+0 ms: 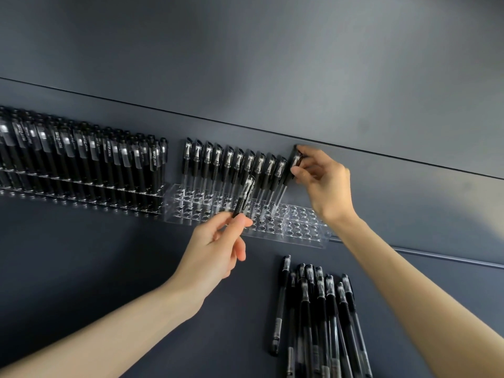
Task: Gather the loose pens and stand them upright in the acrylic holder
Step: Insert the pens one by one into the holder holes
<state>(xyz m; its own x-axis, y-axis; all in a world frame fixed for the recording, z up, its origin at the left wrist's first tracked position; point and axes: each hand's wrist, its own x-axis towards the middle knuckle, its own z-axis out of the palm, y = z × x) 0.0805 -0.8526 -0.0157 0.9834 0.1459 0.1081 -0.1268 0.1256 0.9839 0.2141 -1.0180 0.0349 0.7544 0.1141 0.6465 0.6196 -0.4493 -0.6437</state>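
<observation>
A dark grey-blue wall fills the space above both hands, matte and softly lit, with a thin seam slanting across it just past the right hand's fingertips. Beneath the forearms lies a tabletop of the same dull slate colour; a narrow groove runs along it to the outside of the right forearm.

Well to the left of the left hand stands a packed rack, crowded with upright black pens. Between the two hands sits the acrylic holder, clear, its front rows of holes unfilled. A back row of pens stands upright in it, caps up, reaching across to the right hand. Between the forearms, nearer the right one, the loose pens lie flat in a heap, roughly parallel.

The hands are apart. The left hand pinches the lower barrel of a tilted pen in front of the holder, cap upward. The right hand grips the capped top of the end pen, whose tip sits in the holder's back row.
</observation>
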